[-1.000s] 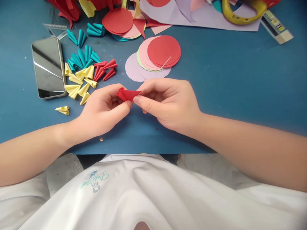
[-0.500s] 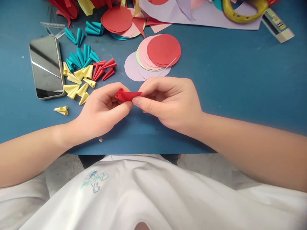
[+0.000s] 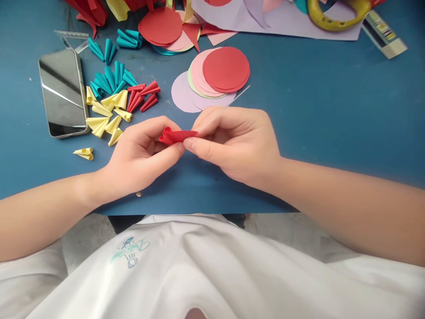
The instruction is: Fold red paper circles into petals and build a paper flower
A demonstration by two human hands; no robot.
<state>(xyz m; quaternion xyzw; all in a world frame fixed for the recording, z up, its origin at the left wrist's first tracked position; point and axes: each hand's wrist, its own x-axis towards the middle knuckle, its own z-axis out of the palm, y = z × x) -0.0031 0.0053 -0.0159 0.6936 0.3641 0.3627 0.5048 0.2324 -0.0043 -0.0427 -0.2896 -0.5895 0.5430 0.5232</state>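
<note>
Between my two hands is a rolled red paper cone [image 3: 177, 137], its curled end facing left and its narrow end right. My left hand [image 3: 141, 153] is closed on the curled side. With thumb and forefinger, my right hand [image 3: 237, 141] pinches the narrow tip. A thin pale stick [image 3: 241, 94] pokes out above the right hand; its lower end is hidden behind the fingers. Left of the hands lie rolled paper pieces: yellow [image 3: 113, 122], teal [image 3: 108, 80] and red [image 3: 135, 101]. Beyond the hands, paper circles [image 3: 226, 71] in red, pink, green and lilac overlap in a pile.
A phone [image 3: 63, 93] lies at the left beside a clear set square [image 3: 71, 39]. Along the back are more paper circles [image 3: 160, 26], a lilac sheet [image 3: 282, 29], yellow-handled scissors [image 3: 338, 22] and a small boxed item [image 3: 385, 35]. The blue table's front edge is close to my body.
The thin stick above my right hand has shifted right and now points past the circles. The red cone has turned slightly in my fingers. Both hands stay nearly in place.
</note>
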